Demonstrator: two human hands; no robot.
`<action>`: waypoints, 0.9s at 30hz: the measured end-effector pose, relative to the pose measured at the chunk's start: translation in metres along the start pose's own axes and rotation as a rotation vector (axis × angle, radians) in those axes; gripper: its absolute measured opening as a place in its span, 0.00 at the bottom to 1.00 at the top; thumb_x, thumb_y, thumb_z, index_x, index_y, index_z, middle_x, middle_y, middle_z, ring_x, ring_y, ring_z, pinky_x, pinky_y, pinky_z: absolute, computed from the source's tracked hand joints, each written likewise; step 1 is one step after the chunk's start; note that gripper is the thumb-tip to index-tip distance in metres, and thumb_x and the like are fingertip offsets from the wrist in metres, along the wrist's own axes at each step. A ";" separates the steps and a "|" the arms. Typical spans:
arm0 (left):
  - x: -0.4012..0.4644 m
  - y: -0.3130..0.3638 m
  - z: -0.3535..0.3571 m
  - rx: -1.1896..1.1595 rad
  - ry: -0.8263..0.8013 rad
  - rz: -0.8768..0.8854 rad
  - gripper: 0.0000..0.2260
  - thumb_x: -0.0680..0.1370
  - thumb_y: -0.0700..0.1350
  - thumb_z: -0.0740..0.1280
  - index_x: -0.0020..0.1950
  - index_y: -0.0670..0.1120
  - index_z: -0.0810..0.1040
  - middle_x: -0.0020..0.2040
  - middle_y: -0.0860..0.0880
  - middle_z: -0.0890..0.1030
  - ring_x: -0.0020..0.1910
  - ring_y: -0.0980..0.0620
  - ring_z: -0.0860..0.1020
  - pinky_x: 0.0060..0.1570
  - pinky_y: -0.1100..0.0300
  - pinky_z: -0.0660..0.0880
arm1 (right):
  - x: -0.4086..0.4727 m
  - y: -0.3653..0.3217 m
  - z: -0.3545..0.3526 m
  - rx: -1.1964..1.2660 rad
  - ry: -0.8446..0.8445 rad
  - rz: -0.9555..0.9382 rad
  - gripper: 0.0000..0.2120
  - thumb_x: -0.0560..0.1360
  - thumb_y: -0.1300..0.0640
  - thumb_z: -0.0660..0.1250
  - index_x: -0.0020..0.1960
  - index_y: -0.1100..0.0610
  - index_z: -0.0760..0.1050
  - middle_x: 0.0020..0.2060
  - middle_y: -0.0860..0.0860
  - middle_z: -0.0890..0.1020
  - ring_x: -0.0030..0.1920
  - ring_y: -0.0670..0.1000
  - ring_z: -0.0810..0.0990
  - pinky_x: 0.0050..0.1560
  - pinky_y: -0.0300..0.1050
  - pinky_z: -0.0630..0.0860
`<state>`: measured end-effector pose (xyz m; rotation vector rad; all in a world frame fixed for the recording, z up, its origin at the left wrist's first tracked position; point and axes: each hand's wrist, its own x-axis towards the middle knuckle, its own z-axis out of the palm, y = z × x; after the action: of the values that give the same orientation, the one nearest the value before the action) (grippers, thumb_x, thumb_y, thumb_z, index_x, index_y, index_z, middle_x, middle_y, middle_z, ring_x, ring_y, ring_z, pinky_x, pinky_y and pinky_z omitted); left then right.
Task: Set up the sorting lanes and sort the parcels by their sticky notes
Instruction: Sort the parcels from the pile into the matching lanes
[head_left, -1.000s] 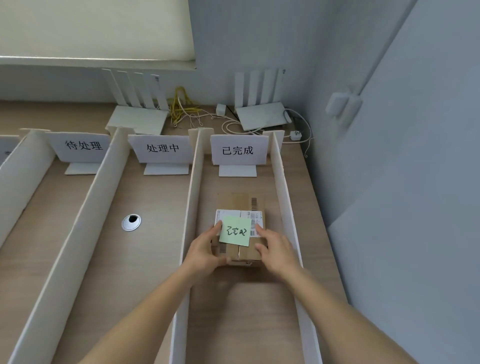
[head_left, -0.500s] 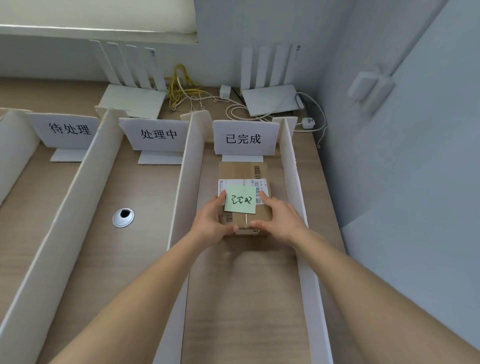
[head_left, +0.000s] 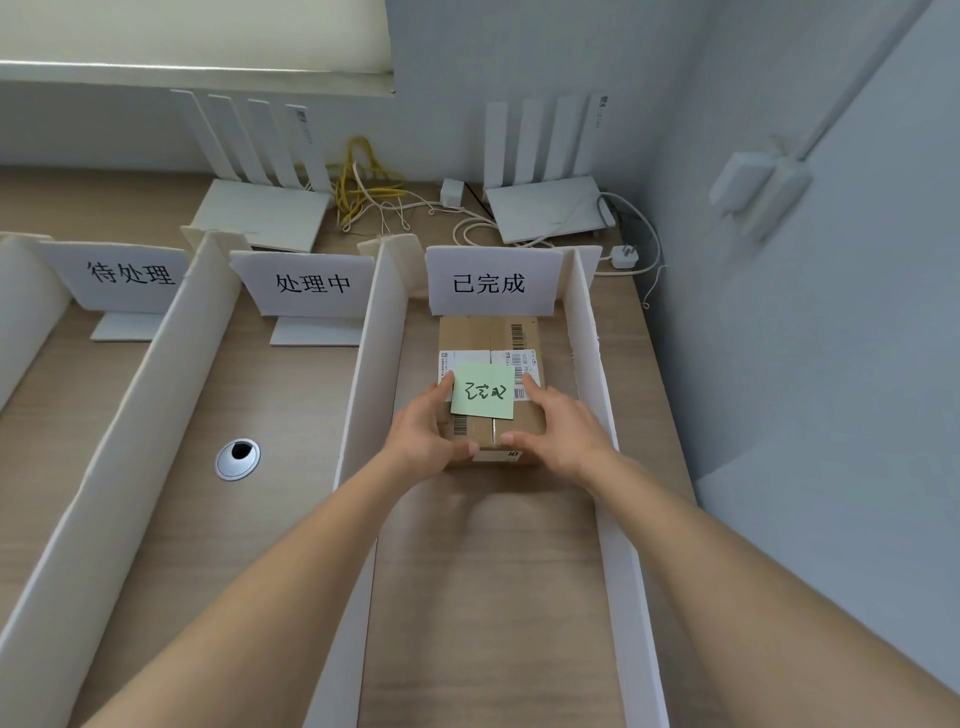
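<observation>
A brown cardboard parcel (head_left: 488, 340) lies in the rightmost lane, its far end against the white sign reading 已完成 (head_left: 491, 283). A green sticky note (head_left: 483, 391) with handwriting sits on its top. My left hand (head_left: 423, 439) grips the parcel's near left corner and my right hand (head_left: 563, 434) grips its near right corner, thumbs on the near edge. White foam dividers (head_left: 371, 374) form the lanes. Signs 处理中 (head_left: 311, 285) and 待处理 (head_left: 130, 273) stand at the far ends of the middle and left lanes.
Two white routers (head_left: 265, 210) (head_left: 548, 205) with upright antennas and a tangle of yellow and white cables (head_left: 371, 187) lie behind the lanes. A metal cable grommet (head_left: 238, 458) is set in the desk in the middle lane. A grey wall (head_left: 779, 364) runs close along the right.
Both hands have pushed the parcel farther along the right lane until it reached the 已完成 sign. The camera has come closer.
</observation>
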<state>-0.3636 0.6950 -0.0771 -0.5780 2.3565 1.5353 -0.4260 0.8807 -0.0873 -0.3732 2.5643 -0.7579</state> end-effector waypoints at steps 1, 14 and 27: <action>0.001 0.001 0.000 -0.006 -0.001 -0.002 0.45 0.70 0.34 0.77 0.80 0.49 0.57 0.73 0.54 0.68 0.65 0.54 0.70 0.48 0.77 0.70 | 0.001 0.000 -0.001 -0.002 -0.001 -0.002 0.45 0.74 0.45 0.75 0.82 0.50 0.54 0.73 0.52 0.70 0.73 0.56 0.68 0.72 0.49 0.66; 0.005 0.005 0.001 -0.010 0.017 0.022 0.43 0.71 0.33 0.75 0.80 0.48 0.57 0.73 0.52 0.68 0.60 0.57 0.68 0.41 0.81 0.67 | 0.008 0.000 0.000 0.006 -0.024 0.023 0.44 0.76 0.45 0.73 0.83 0.49 0.51 0.77 0.55 0.65 0.76 0.57 0.63 0.75 0.51 0.63; -0.016 -0.008 0.005 0.065 0.018 0.015 0.42 0.71 0.35 0.76 0.80 0.49 0.58 0.74 0.52 0.66 0.63 0.57 0.68 0.51 0.75 0.67 | -0.015 0.000 0.009 -0.011 -0.050 0.049 0.45 0.76 0.43 0.72 0.83 0.48 0.49 0.78 0.54 0.63 0.77 0.57 0.64 0.75 0.53 0.64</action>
<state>-0.3454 0.6996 -0.0783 -0.5626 2.4195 1.4601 -0.4082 0.8819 -0.0891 -0.3275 2.5223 -0.7085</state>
